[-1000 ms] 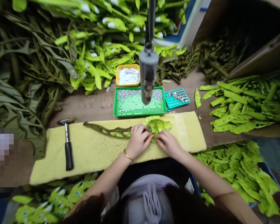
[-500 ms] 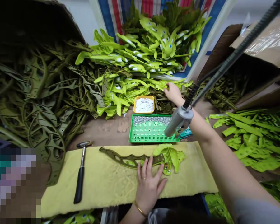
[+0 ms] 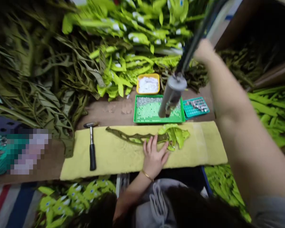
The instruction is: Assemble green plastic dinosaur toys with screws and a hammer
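Note:
My left hand (image 3: 155,158) lies with fingers spread, its fingertips pressing on an olive-green curved plastic part (image 3: 128,136) with cut-outs. That part joins a lime-green plastic piece (image 3: 180,136) at its right end, both lying on a yellow cloth (image 3: 118,158). Farther off, my right hand (image 3: 204,50) is raised on the right, smeared by motion and partly hidden; its fingers cannot be made out. Just left of it runs the dark cable (image 3: 194,38) of a grey hanging cylindrical tool (image 3: 172,95).
A hammer (image 3: 92,145) lies on the cloth's left. Behind stand a green tray (image 3: 159,121) of small metal pieces, a teal tray (image 3: 196,114) and a yellow tub (image 3: 148,91) of white bits. Olive parts (image 3: 47,63) heap at left, lime parts (image 3: 137,38) at the back.
My right hand has left the lime parts near the yellow tub and moved up and right. The view has tipped downward. My left hand stays on the olive part.

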{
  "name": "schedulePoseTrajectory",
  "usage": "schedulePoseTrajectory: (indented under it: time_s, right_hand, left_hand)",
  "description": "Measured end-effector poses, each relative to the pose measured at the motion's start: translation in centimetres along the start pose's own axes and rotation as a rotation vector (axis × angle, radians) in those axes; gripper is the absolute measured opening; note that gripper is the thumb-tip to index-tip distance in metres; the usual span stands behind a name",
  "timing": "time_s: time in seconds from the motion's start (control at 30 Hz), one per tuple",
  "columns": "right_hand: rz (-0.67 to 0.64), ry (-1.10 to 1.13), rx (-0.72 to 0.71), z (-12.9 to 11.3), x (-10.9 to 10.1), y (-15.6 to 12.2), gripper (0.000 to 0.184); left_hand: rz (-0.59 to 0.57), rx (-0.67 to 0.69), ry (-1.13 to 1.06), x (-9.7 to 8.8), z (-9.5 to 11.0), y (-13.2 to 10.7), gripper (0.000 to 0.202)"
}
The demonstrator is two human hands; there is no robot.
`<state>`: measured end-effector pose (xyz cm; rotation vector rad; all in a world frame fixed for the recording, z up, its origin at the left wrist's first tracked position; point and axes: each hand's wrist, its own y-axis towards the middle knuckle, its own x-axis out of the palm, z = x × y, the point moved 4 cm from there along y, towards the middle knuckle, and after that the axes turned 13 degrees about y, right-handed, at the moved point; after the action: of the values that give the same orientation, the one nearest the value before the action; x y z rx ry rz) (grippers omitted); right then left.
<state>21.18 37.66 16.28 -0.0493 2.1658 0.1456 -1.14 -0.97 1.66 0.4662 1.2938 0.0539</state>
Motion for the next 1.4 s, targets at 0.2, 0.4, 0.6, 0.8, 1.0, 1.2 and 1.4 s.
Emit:
schedulePoseTrajectory:
  time_s: [0.2,0.4,0.6,0.8,1.0,1.2,1.4]
  right_hand:
    - [0.363,0.122,0.086,6.1,-7.9,-6.3,0.055]
    - [0.404,0.655,-0.113,7.9,-10.1,-20.1,0.064]
    - [-0.440,0.957,0.190,3.2,0.2,-33.0,0.031]
    - [-0.385,0.740,-0.059,-2.0,6.0,-34.3,0.054]
    - [-0.328,0.266,-0.470,-3.4,8.3,-34.8,0.076]
    - [-0.270,0.286,-0.450,-2.9,9.1,-33.5,0.070]
    - [-0.181,0.203,-0.377,-0.5,9.9,-32.7,0.068]
  left_hand:
    - [-0.067,0.004,-0.046,0.5,0.1,0.1,0.039]
    - [-0.001,-0.065,-0.248,-0.1,-0.7,-0.3,0.034]
    - [-0.236,-0.029,-1.125,-2.8,0.9,0.2,0.099]
    - [-0.208,-0.580,-1.514,-3.2,0.3,1.6,0.047]
    - [-0.055,-0.897,-1.665,-2.3,-0.9,1.5,0.049]
    - [-0.267,-0.889,-1.628,-1.9,-2.0,0.2,0.046]
    - [-0.159,-1.139,-1.399,-1.2,-5.5,-3.0,0.033]
